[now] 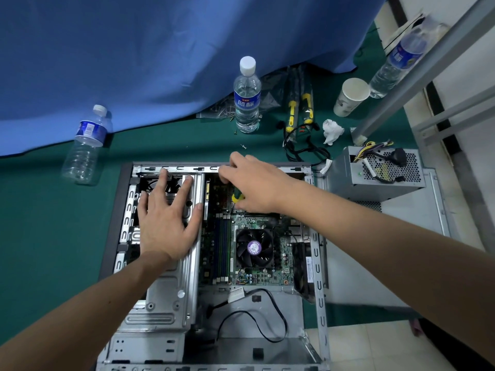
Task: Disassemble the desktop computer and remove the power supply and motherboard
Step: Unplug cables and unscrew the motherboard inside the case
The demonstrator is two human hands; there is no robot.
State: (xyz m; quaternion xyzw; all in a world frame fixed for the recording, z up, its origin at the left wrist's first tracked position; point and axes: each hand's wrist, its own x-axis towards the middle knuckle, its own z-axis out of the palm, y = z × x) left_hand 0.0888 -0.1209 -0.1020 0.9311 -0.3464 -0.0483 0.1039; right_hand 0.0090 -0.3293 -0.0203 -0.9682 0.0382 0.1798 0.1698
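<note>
A: Right hand point(257, 186) fingers?
B: Curled narrow around a screwdriver point(237, 197). Only a bit of yellow-green handle shows under the palm; the tip is hidden. It points down at the far end of the motherboard point(257, 226).
A: Left hand point(166, 223)?
B: Fingers spread wide and flat on the drive cage point(171, 295), holding nothing. Looks like bracing, so the case point(318, 263) doesn't shift while the driver turns.
A: So board screws?
B: My read, yes. Can't see the screw itself.
A: PSU?
B: Already out. It sits on the side panel point(417, 215) just right of the case, cables bundled on top: PSU point(375, 172).
A: Board still in?
B: Yes, seated in the case with the CPU fan point(254, 247) on it. A black cable point(278, 317) loops loose in the near bay.
A: Risks?
B: Driver slipping onto the board. Loose screws point(235, 131) near the bottle point(247, 97) on the mat point(53, 236) are easy to lose.
</note>
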